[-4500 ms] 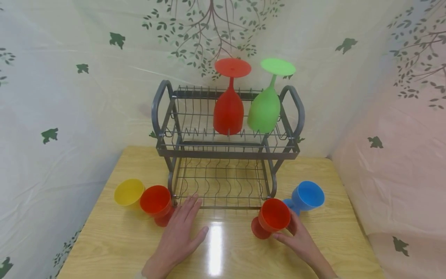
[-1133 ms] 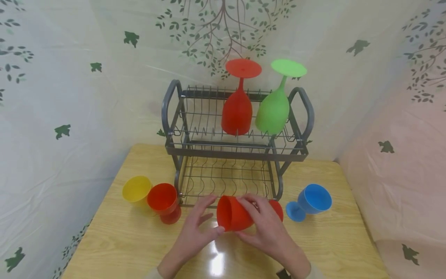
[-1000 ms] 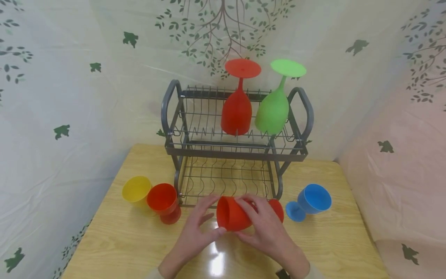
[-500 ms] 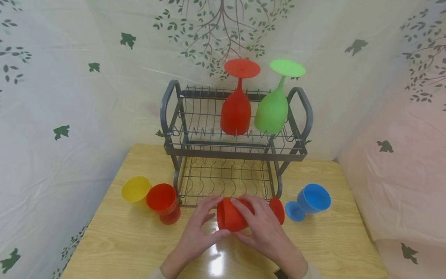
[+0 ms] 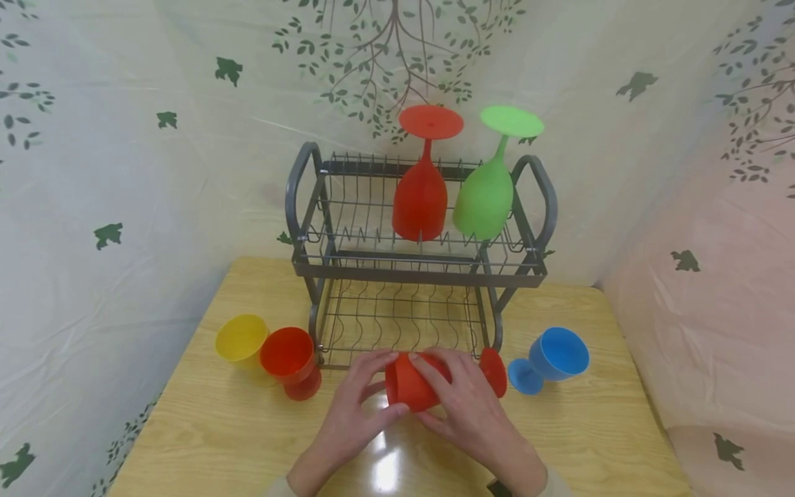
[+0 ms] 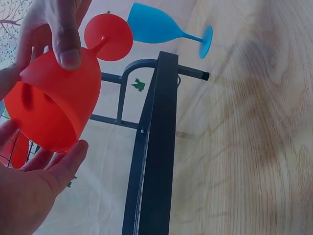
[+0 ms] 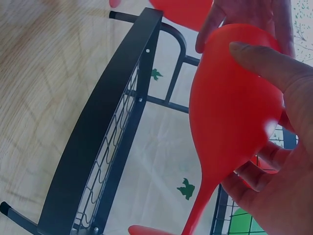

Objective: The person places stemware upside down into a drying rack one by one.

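A red plastic goblet point(image 5: 413, 388) lies sideways in the air in front of the rack, mouth to the left, foot to the right. My right hand point(image 5: 475, 404) holds its bowl, thumb on one side and fingers around the other, as the right wrist view shows on the goblet point(image 7: 230, 107). At the mouth, my left hand point(image 5: 350, 407) grips the rim between thumb and fingers. The left wrist view looks into the hollow bowl point(image 6: 73, 98). Part of the stem is hidden behind my right hand in the head view.
A dark two-tier dish rack point(image 5: 422, 277) stands behind. Its top tier holds an upside-down red goblet point(image 5: 419, 200) and a green goblet point(image 5: 487, 197). On the table point(image 5: 205, 442), a yellow goblet point(image 5: 241, 338) and another red goblet point(image 5: 288, 353) stand left, a blue goblet point(image 5: 560, 353) right.
The red goblet, earlier upright at the right, has been lifted to the centre and tipped sideways. My left hand has left the rack's front and come to its rim, its fingers moving closer lately.
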Tool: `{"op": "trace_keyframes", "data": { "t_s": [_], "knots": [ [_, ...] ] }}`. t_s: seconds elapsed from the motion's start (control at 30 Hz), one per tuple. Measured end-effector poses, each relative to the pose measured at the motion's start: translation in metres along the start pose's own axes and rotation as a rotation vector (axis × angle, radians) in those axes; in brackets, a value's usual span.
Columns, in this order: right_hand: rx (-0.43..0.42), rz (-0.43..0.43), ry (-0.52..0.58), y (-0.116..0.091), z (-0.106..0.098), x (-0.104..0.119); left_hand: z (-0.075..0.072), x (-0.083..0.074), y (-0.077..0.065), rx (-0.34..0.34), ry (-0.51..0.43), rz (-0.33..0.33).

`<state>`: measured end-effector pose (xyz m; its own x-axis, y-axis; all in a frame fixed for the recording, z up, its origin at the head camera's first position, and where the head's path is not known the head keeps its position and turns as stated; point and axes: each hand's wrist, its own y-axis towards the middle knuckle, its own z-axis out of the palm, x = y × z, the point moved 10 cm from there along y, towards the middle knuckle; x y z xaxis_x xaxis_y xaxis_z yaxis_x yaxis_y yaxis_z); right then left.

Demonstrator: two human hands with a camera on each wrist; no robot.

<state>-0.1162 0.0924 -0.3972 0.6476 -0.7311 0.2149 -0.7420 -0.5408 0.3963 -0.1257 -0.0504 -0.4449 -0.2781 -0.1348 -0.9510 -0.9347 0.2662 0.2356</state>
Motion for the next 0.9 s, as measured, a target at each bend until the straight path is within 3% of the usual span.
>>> {"op": "trace_keyframes", "data": {
  "t_s": [0.17,0.3,0.57,0.63,0.9],
  "knots": [
    [-0.015,-0.022,-0.019,-0.002,0.000,-0.001,-0.003,0.000,0.001,-0.029,-0.018,0.018],
    [-0.043,-0.030,-0.020,-0.006,-0.004,-0.005,-0.009,0.007,0.000,-0.068,-0.053,-0.028],
    [-0.328,-0.105,0.037,-0.017,-0.038,-0.007,-0.019,0.017,-0.003,-0.112,-0.125,-0.069],
    [-0.374,-0.088,0.051,-0.018,-0.045,-0.011,-0.020,0.019,-0.003,-0.119,-0.158,-0.082],
    [-0.422,0.055,0.181,-0.025,-0.053,-0.036,-0.025,0.027,-0.003,-0.145,-0.254,-0.166]
  ]
}}
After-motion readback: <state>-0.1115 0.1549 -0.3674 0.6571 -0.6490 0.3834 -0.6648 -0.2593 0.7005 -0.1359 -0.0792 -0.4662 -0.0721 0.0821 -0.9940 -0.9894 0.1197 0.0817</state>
